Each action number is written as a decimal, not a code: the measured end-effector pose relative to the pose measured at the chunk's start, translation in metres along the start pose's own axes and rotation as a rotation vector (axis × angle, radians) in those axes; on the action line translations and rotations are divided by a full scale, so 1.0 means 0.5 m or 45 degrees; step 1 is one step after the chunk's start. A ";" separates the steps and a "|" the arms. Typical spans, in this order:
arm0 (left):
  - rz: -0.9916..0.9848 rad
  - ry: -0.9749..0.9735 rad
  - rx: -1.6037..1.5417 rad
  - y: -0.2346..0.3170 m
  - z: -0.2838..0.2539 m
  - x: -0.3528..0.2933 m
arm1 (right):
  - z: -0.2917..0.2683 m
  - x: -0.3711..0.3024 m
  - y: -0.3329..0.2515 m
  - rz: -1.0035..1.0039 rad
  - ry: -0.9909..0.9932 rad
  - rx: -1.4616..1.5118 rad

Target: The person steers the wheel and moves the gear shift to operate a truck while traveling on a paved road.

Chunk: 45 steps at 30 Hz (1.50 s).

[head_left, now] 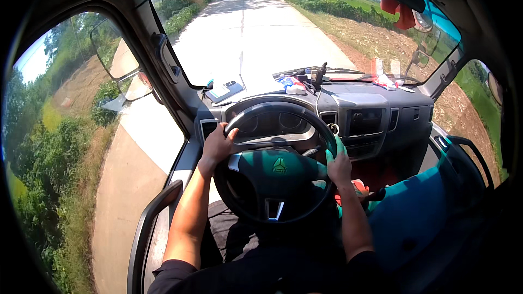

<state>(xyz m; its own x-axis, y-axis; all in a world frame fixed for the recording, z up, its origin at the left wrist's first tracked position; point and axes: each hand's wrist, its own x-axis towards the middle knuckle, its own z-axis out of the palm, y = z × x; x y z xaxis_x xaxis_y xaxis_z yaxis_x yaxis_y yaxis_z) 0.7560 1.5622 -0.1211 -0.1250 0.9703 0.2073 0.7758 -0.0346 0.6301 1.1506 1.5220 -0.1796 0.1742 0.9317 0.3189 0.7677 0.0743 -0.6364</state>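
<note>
Both my hands are on a large black steering wheel (pixel 267 110) inside a truck cab. My left hand (pixel 218 144) grips the rim at its upper left, with the thumb lying over it. On the right side of the rim, my right hand (pixel 339 162) is wrapped round it, partly in green-tinted light. A triangular emblem (pixel 279 165) marks the wheel's hub. Behind the rim sits the instrument cluster (pixel 275 124), partly covered by the wheel and too dark to read.
A phone (pixel 226 90) lies on the dashboard's left, and a black handheld device (pixel 320 75) stands near its middle beside a colourful packet (pixel 293 85). A screen (pixel 365 121) is set right of the wheel. Ahead runs a pale concrete road (pixel 245 32); a teal-lit seat (pixel 408 212) is at right.
</note>
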 end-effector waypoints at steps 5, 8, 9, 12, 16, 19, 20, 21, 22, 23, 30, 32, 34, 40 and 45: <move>-0.030 -0.004 0.031 0.019 -0.003 0.002 | 0.002 0.002 0.017 -0.006 0.009 -0.005; -0.013 -0.006 0.043 0.005 0.005 0.005 | -0.004 -0.007 0.006 0.032 -0.001 -0.009; 0.004 -0.013 0.025 0.002 0.002 0.012 | -0.001 -0.001 0.010 0.026 0.007 -0.021; 0.012 -0.036 0.012 0.006 0.004 0.008 | -0.013 -0.007 0.000 0.093 -0.040 0.038; 0.017 -0.002 -0.010 0.003 0.005 0.004 | -0.011 -0.006 -0.001 0.077 -0.015 0.014; 0.003 -0.015 -0.036 0.015 0.001 0.011 | -0.008 0.006 0.011 -0.014 0.024 -0.043; 0.014 -0.009 -0.037 0.012 0.002 0.009 | -0.005 0.005 0.014 -0.012 0.018 -0.030; 0.025 -0.002 -0.039 0.008 0.006 0.007 | -0.003 0.001 0.017 -0.010 0.013 -0.018; 0.039 0.006 -0.038 0.008 0.005 0.005 | -0.007 -0.001 0.013 -0.008 0.009 -0.002; 0.000 -0.015 -0.028 0.009 0.006 0.006 | -0.009 0.000 0.007 0.004 0.000 -0.010; -0.006 -0.015 -0.005 0.003 0.008 0.013 | -0.009 -0.005 0.015 0.039 0.005 -0.003; -0.004 -0.007 0.027 0.010 0.003 0.009 | -0.005 -0.008 0.021 0.023 0.013 0.028; 0.014 0.017 0.053 0.010 0.007 0.010 | -0.003 -0.009 0.020 0.031 0.010 0.041; 0.084 -0.013 0.036 -0.002 0.017 0.019 | 0.005 -0.011 0.028 -0.066 0.091 0.156; 0.049 -0.041 0.010 -0.006 0.023 0.020 | 0.019 -0.018 0.043 -0.050 0.085 0.166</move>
<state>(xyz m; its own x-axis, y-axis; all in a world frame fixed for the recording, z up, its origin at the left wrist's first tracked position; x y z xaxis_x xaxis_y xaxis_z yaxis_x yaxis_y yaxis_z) 0.7598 1.5747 -0.1297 -0.0752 0.9754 0.2074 0.7846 -0.0705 0.6160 1.1596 1.5185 -0.2030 0.1896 0.9017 0.3886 0.6887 0.1600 -0.7072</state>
